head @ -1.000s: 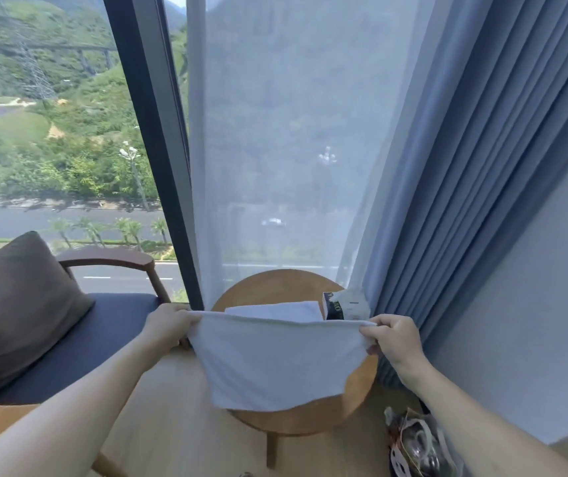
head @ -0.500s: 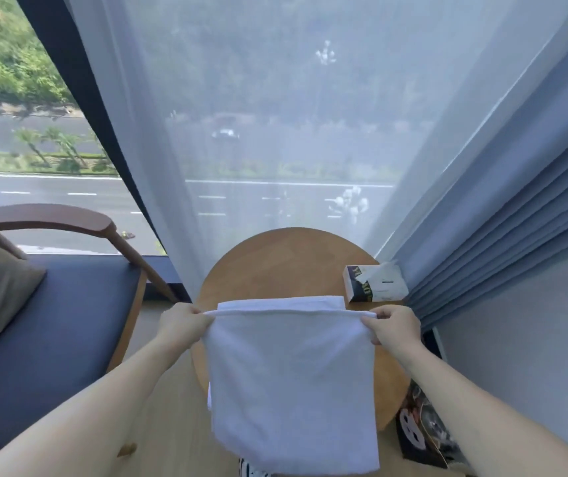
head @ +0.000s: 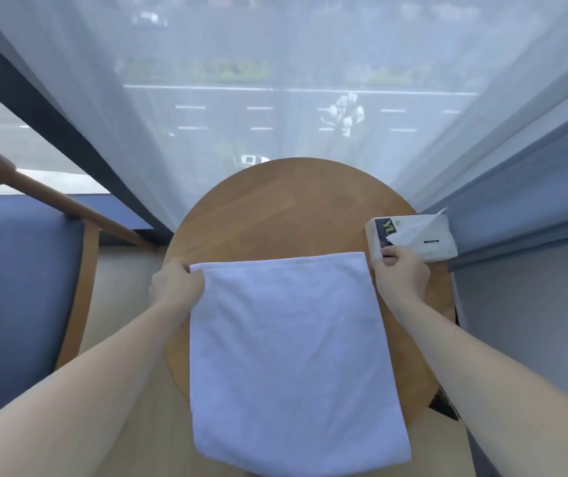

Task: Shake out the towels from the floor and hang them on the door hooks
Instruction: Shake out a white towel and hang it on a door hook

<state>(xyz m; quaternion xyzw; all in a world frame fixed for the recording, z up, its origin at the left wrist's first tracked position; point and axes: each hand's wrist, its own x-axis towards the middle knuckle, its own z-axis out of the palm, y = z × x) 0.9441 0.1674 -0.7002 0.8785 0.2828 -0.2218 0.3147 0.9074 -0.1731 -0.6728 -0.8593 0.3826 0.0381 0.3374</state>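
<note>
A white folded towel [head: 289,356] is spread over the round wooden table [head: 296,208], its lower part hanging off the near edge. My left hand [head: 176,287] grips the towel's top left corner with curled fingers. At the top right corner, my right hand [head: 401,278] has its fingers curled against the towel's edge, right beside a tissue pack. No door hooks are in view.
A white tissue pack [head: 420,239] lies at the table's right rim. A blue-cushioned wooden armchair [head: 24,290] stands to the left. Sheer white curtain [head: 275,98] and blue drapes [head: 530,187] hang behind the table. A dark bag [head: 446,406] sits on the floor at the right.
Both hands have lowered the towel from mid-air down onto the table. My view has tilted downward and closer to the table.
</note>
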